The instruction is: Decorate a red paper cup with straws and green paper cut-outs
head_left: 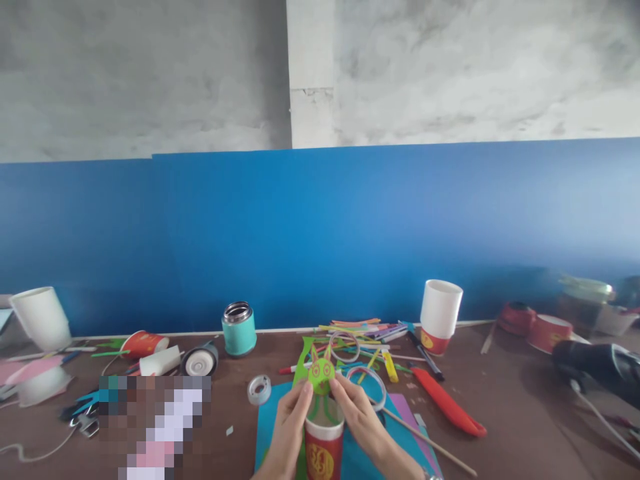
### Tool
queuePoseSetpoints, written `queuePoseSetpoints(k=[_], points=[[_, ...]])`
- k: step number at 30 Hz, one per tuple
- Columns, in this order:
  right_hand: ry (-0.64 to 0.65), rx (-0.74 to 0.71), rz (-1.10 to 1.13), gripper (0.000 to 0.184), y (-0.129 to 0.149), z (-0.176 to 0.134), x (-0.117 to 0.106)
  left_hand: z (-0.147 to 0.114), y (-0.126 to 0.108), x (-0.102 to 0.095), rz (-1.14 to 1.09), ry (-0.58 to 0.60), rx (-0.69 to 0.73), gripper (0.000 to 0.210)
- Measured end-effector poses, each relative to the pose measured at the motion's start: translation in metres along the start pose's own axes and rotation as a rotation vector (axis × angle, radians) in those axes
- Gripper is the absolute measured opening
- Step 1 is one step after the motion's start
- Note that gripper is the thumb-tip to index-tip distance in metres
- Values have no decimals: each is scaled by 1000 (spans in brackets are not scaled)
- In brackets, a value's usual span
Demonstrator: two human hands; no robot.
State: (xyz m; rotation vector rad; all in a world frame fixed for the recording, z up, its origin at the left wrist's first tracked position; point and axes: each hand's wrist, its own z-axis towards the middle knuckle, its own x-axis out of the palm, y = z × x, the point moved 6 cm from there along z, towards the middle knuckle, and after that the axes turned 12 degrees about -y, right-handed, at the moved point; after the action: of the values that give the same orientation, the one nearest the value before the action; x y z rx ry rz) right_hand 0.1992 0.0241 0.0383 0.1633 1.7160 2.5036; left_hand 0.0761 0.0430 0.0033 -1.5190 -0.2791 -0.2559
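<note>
A round green paper cutout with a drawn face and two upright ears or antennae is pinched between my hands. My left hand grips its left edge, and my right hand has its right edge. Green strips run down from the cutout into the mouth of a red paper cup with a white rim and a yellow emblem. The cup stands upright between my wrists; whether my lower fingers touch it, I cannot tell. Blue paper lies beneath, with some green paper on it.
Behind my hands are heaped coloured sticks, a yellow marker and a tape roll. A red pouch-like thing and a thin wooden stick lie right. A teal flask and stacked cups stand near the blue wall panel.
</note>
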Motion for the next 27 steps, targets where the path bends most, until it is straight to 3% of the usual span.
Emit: queuePoseSetpoints(k=[3,10,17,23,27], points=[[-38,-16,-56,41,-2,3,-4,1,-14,5,27,55,129,35],[-88,-67,-194,36,-6,4,-11,2,-24,-5,168,-3,298,27],[-45,-58,-151,35,-5,6,-8,5,-16,3,93,123,195,31],[-28,-21,-127,38,-7,6,-12,10,-1,-7,71,16,130,34],[14,11,-118,39,-7,10,-11,4,-12,0,-18,144,85,35]])
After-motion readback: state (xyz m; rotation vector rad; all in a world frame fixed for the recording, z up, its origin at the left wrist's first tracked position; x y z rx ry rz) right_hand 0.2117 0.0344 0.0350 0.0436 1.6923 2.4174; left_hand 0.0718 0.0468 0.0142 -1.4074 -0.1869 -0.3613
